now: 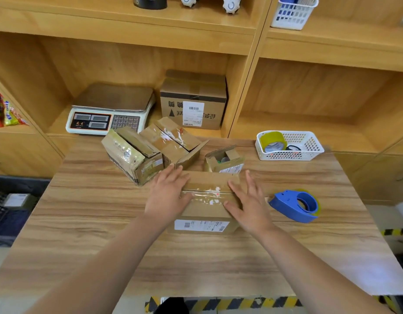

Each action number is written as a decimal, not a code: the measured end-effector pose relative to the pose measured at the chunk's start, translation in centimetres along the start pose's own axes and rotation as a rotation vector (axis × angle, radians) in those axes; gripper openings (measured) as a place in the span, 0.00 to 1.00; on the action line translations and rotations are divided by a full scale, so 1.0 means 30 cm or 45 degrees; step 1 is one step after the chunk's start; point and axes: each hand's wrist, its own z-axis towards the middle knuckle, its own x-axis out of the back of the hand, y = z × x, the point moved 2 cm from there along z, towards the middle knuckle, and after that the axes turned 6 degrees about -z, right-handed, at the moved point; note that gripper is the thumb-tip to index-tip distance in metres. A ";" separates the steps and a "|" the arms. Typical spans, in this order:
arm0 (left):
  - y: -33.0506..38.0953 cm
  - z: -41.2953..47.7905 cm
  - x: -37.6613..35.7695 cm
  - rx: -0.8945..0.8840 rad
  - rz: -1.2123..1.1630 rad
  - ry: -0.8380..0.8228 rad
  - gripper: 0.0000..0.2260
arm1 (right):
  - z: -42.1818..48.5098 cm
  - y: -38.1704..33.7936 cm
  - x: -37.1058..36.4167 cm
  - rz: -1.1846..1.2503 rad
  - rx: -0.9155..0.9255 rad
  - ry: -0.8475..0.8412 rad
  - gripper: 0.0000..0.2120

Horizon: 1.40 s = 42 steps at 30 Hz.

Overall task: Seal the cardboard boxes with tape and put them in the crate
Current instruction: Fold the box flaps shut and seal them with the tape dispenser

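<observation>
both hands flat, left hand (167, 193) and right hand (250, 203) pressing worn cardboard box (207, 209), seam seemingly taped

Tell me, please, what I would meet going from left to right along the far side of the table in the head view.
Leftmost cardboard box → middle box with a raised flap → small open box → white basket.
</observation>
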 end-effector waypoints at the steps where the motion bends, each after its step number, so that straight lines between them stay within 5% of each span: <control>1: 0.005 0.012 -0.007 -0.038 0.052 -0.015 0.26 | 0.000 0.003 -0.007 0.013 -0.007 -0.001 0.32; 15: -0.019 0.087 -0.106 -0.151 0.180 -0.101 0.25 | 0.038 -0.007 -0.017 0.146 -0.074 -0.055 0.26; 23: -0.011 0.072 -0.100 -0.115 0.163 -0.143 0.26 | 0.112 0.026 0.033 0.797 -0.395 0.062 0.28; 26: 0.004 0.081 -0.091 -0.108 0.152 -0.051 0.28 | 0.143 0.041 0.041 0.942 -0.425 -0.039 0.33; 42: 0.146 0.107 -0.211 0.208 0.224 0.141 0.32 | 0.216 0.108 0.006 1.259 -0.228 -0.447 0.24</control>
